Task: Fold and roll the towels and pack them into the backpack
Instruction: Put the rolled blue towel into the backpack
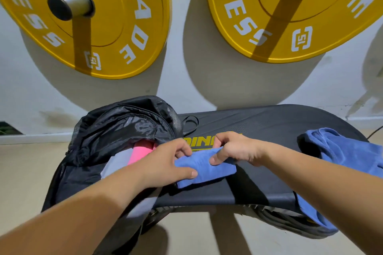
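A rolled blue towel [207, 166] lies across the black bench [269, 124] in front of me. My left hand [167, 163] grips its left end, thumb along the front. My right hand [234, 149] pinches its right end, fingers curled over the top. To the left the black backpack [116, 128] stands open against the bench, with a pink roll [141, 151] and a grey towel [118, 164] showing in its mouth. A second blue towel [339, 151] lies loose and crumpled on the bench's right end and hangs over the front edge.
Two yellow weight plates [116, 27] [290, 27] hang on pegs on the white wall behind the bench. Beige floor lies left of the backpack and below the bench. A thin dark cable [375, 133] shows at the far right.
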`<state>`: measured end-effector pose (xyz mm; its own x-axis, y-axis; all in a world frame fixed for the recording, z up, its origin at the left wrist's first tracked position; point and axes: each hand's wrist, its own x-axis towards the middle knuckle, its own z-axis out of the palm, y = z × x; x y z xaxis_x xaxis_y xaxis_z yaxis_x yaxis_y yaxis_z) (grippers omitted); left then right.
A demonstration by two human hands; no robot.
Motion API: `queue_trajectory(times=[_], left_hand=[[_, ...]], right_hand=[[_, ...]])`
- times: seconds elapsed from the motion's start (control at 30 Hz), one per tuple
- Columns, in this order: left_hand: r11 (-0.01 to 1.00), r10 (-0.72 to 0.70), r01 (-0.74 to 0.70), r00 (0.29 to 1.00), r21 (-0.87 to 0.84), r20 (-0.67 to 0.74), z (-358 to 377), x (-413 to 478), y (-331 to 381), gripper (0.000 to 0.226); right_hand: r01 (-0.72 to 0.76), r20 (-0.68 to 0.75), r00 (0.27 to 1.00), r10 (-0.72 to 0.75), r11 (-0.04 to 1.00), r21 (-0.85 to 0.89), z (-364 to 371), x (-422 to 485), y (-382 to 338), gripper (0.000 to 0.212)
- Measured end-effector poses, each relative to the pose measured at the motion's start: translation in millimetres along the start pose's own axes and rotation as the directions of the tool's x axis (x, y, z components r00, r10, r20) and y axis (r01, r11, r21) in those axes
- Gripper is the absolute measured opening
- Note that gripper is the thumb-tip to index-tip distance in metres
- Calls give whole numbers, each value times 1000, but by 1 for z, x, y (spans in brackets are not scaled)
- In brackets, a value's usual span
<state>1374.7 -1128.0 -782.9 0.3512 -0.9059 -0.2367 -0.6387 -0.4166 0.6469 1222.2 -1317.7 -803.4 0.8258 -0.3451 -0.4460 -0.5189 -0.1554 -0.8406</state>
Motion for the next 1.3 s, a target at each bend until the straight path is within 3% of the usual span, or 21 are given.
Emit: queue_trajectory(times=[0.07, 0.17, 0.27, 0.33, 0.47, 0.6, 0.67, 0.83, 1.0, 1.07, 1.2, 1.3], left_hand=[[1000, -6, 6, 1000, 19, -3, -30, -14, 0, 48], [999, -18, 19, 999, 33, -50, -68, -35, -7, 39], [998, -67, 69, 988, 11, -140, -101, -64, -28, 26], [993, -121, 115, 964, -41, -237, -113, -92, -50, 18], [918, -367, 230, 803, -324, -469, -103, -151, -101, 14], [800, -594, 370, 600, -472, -536, -84, -166, -154, 22], [753, -658, 421, 517, -506, -548, -75, -158, -169, 15], [800, -597, 488, 585, -350, -549, -57, -133, -185, 11], [805, -592, 479, 603, -351, -535, -54, -127, -194, 6], [827, -561, 454, 632, -332, -535, -55, -124, -192, 5], [863, -502, 366, 703, -349, -504, -60, -111, -204, 24], [810, -544, 261, 669, -526, -506, -70, -92, -212, 21]], right_hand=[[42, -19, 999, -42, 998, 40, 11, 7, -24, 33], [152, -74, 986, -151, 988, 10, 35, 20, -61, 25], [303, -126, 941, -315, 947, -105, 65, 38, -89, 25], [382, -144, 891, -430, 883, -273, 84, 51, -102, 25], [413, -67, 804, -591, 637, -650, 122, 73, -120, 29], [372, -17, 808, -590, 532, -761, 156, 96, -128, 44], [342, -7, 807, -590, 478, -809, 164, 107, -127, 47], [267, -22, 765, -643, 348, -899, 171, 128, -126, 37], [282, -33, 650, -759, 282, -917, 175, 141, -116, 20], [297, -120, 620, -775, 373, -879, 177, 143, -118, 17], [362, -281, 587, -760, 556, -748, 177, 145, -134, 14], [364, -312, 596, -740, 596, -716, 174, 146, -137, 19]])
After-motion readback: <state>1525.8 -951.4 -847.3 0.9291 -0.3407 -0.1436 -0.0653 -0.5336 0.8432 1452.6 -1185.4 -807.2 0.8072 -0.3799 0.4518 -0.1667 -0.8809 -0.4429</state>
